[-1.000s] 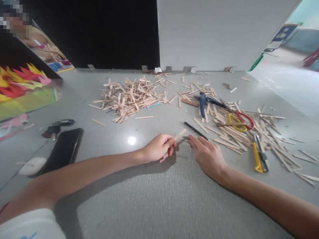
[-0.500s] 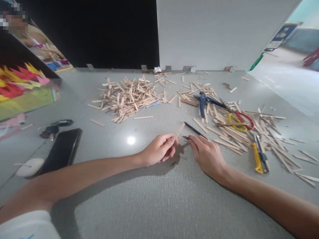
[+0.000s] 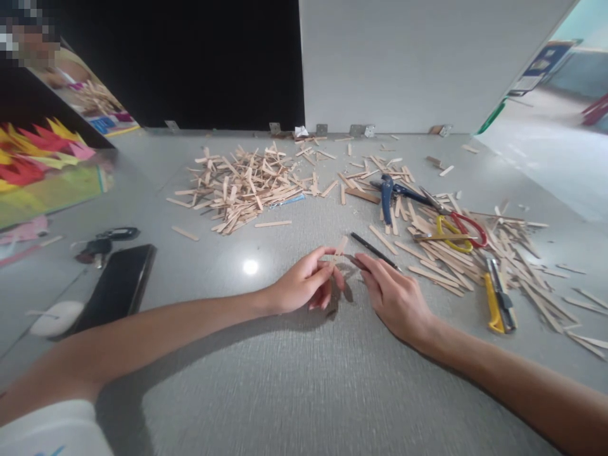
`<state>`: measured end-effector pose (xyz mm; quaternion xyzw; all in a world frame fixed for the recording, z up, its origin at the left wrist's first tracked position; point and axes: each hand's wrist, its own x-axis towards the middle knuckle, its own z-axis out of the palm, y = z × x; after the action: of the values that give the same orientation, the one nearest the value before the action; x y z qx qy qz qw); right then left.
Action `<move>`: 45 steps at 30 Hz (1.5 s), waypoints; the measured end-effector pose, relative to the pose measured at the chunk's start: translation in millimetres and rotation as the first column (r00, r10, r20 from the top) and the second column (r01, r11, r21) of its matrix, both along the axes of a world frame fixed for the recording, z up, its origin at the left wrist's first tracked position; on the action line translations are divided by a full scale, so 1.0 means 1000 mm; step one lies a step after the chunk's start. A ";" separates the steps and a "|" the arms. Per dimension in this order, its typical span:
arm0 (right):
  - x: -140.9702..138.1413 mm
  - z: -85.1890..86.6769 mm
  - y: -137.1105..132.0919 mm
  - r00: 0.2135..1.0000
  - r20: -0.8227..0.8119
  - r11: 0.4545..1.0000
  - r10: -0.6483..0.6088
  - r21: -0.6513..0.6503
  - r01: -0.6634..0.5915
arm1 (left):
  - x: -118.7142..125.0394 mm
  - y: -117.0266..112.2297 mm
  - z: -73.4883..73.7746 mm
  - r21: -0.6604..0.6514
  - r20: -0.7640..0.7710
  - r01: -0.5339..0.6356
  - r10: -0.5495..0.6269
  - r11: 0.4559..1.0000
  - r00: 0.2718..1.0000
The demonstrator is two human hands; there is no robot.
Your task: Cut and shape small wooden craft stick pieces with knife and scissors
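Work surface (image 3: 285, 392): upright panels (image 3: 399, 63) stand along the far edge, a heap of sticks (image 3: 251, 183) before them, left of centre. Toward the right edge, pliers (image 3: 387, 197) and scissors (image 3: 469, 220) lie on a second scatter of sticks (image 3: 441, 265), with a utility knife (image 3: 498, 297) nearer the front. Toward the left edge lies a phone (image 3: 118, 282), keys (image 3: 98, 249) behind it; near the centre, a slim rod (image 3: 373, 249) just behind the right hand (image 3: 396, 288).

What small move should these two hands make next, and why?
Probably a short, light stroke of the blade on the wooden stick, away from the left hand. That hand pinches the stick, the right hand holds the blade, and the two pieces cross in this view close to the left hand. Whether they touch is hard to tell.
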<state>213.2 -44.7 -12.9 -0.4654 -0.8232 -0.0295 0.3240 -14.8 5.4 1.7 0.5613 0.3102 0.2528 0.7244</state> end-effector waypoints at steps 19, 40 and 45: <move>0.004 -0.005 -0.001 0.993 0.030 0.989 0.115 -0.100 -0.112 | 0.002 0.004 -0.006 -0.029 0.070 0.124 -0.122 0.992 0.990; 0.003 -0.002 -0.001 0.990 0.044 0.988 0.137 -0.078 -0.133 | 0.003 -0.001 -0.005 -0.008 0.050 0.062 -0.061 0.998 0.997; 0.001 0.000 -0.002 0.992 0.108 0.998 0.067 0.015 -0.069 | 0.004 -0.005 -0.003 0.019 0.026 0.011 -0.011 1.000 1.000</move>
<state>214.7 -46.9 -12.6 -0.4318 -0.8544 -0.0512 0.2846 -10.9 0.0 -1.5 0.5664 0.2952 0.2591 0.7245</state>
